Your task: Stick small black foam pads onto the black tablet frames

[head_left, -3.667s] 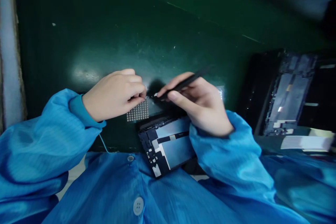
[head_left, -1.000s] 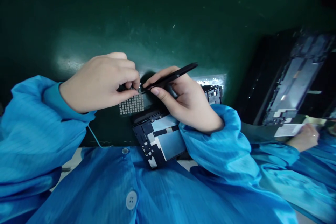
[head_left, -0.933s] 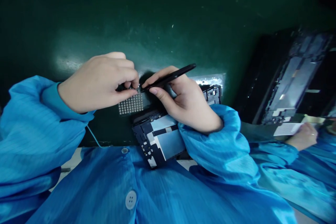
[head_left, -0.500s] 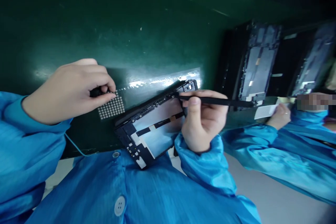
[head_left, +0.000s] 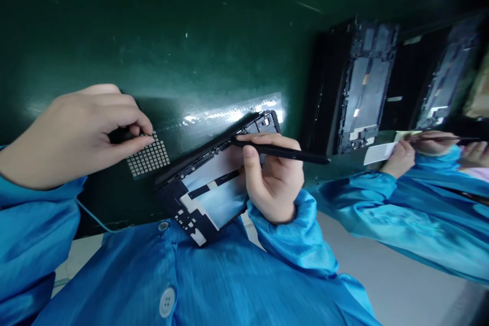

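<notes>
Surface (head_left: 229, 20): smooth, glossy green. Clear film (head_left: 225, 109): shiny, plastic-looking. Pen-like tool (head_left: 286, 152): black, matt, plastic-looking. Device (head_left: 214, 183): black plastic-looking frame (head_left: 171, 191), smooth metallic-looking panel (head_left: 227, 201). Gridded sheet (head_left: 150, 158): dull squares. Sleeve (head_left: 292, 242): satiny cloth, creased.

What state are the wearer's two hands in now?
Left hand: closed, pinching an edge of the gridded sheet.
Right hand: closed, holding a black pen-like tool.

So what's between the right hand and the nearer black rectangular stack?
In the head view, a slim black pen-shaped tool juts from the right hand toward the stack, over dark green tabletop.
</notes>
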A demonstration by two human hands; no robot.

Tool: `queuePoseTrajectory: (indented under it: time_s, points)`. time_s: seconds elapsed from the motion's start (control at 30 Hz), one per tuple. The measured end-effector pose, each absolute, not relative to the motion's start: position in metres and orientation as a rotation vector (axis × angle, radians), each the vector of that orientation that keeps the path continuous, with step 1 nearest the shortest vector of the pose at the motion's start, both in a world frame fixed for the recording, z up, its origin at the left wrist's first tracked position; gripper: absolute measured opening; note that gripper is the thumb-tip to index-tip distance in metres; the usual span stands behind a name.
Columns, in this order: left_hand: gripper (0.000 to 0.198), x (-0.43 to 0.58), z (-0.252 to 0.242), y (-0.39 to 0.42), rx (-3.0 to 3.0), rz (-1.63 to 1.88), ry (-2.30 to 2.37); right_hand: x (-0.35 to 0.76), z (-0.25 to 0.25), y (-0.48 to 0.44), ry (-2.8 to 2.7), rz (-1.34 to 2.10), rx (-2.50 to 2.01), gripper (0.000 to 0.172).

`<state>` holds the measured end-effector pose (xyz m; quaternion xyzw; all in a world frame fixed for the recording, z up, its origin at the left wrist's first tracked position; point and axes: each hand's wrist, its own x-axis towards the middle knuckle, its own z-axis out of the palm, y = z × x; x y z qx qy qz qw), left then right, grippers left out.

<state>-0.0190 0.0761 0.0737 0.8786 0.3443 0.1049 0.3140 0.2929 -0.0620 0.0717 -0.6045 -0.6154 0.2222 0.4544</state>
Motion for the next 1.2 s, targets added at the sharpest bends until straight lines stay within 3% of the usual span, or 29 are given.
queuePoseTrajectory:
  time_s: [0.17,0.33,0.8,0.87,1.03,1.2]
  points:
    - [0.027,-0.012,0.087,0.076,2.291,0.154,0.92,0.271,0.097,-0.02,-1.727,0.86,-1.336,0.017]
    - [0.027,-0.012,0.081,0.077,2.268,0.165,0.912,0.252,0.083,0.027,-2.025,1.168,-1.128,0.011]
    - [0.024,-0.014,0.074,0.078,2.269,0.214,0.868,0.257,0.079,0.027,-1.867,1.312,-1.139,0.009]
    - [0.026,-0.014,0.073,0.078,2.259,0.228,0.877,0.264,0.081,0.011,-1.643,1.246,-1.203,0.01]
    - [0.025,-0.015,0.072,0.078,2.215,0.237,0.903,0.288,0.069,-0.041,-1.261,0.594,-1.472,0.004]
    - [0.027,-0.014,0.08,0.079,2.24,0.185,0.946,0.296,0.055,-0.052,-1.306,0.571,-1.477,0.007]
